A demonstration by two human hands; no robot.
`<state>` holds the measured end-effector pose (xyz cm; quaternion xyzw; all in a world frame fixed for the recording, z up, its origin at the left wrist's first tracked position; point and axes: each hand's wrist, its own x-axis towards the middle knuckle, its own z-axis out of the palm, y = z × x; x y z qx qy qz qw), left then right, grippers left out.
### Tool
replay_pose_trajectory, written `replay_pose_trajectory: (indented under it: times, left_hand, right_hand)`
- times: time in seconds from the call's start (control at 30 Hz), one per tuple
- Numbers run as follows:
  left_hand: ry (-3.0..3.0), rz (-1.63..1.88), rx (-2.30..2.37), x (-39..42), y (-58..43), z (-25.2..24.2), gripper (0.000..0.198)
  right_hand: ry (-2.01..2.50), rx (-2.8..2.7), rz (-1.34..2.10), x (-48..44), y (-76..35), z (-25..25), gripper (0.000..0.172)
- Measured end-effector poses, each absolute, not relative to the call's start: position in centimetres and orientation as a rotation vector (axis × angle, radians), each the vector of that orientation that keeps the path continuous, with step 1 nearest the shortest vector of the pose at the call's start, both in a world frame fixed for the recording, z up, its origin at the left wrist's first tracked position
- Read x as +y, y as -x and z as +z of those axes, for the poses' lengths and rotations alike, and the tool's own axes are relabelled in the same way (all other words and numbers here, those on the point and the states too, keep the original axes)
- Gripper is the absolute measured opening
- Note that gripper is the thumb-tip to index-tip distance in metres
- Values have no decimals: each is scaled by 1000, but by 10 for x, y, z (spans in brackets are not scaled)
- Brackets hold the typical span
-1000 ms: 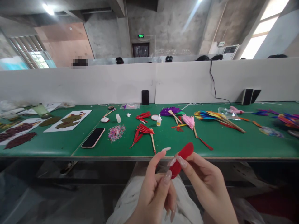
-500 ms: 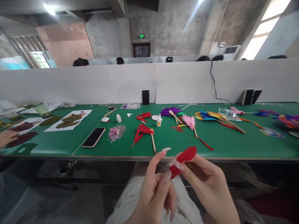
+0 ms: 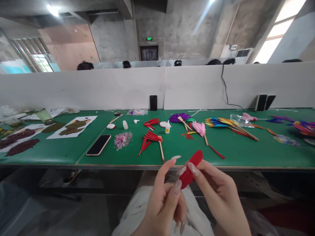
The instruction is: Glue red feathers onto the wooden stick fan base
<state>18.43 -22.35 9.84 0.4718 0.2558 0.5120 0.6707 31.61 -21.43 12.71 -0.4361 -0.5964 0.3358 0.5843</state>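
left hand [image 3: 165, 204] pinching the low end of a red feather-like piece [image 3: 197, 157], right hand [image 3: 219, 193] pinching it midway, green tabletop [image 3: 133, 159] beyond

The right hand [image 3: 218, 190] hides part of the red piece [image 3: 197, 156]. The bright bundle [image 3: 305, 127] is cut off at the picture's right edge. The little bottle [image 3: 167, 126] has writing too tiny to read.

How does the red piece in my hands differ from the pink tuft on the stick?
Your left hand and right hand hold the red piece; the pink tuft lies on the table. The red piece looks smooth and rounded; the pink tuft fans out in strips.
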Motion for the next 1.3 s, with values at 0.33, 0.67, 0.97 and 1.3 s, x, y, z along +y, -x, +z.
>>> replay_pose_trajectory:
  times: [0.33,0.67,0.97,1.3]
  left_hand:
    - [-1100,1168,576,-221,-184,95,53]
    - [-1106,1157,552,-220,-184,98,52]
    - [-1112,1189,647,-221,-185,96,57]
    - [-1225,1317,830,-226,-190,95,52]
  right_hand:
    - [1026,-1398,756,-213,-318,127,6]
    - [1014,-1390,793,-215,-316,127,13]
    - [997,-1461,737,-218,-317,129,9]
    - [1083,-1507,582,-214,-316,122,15]
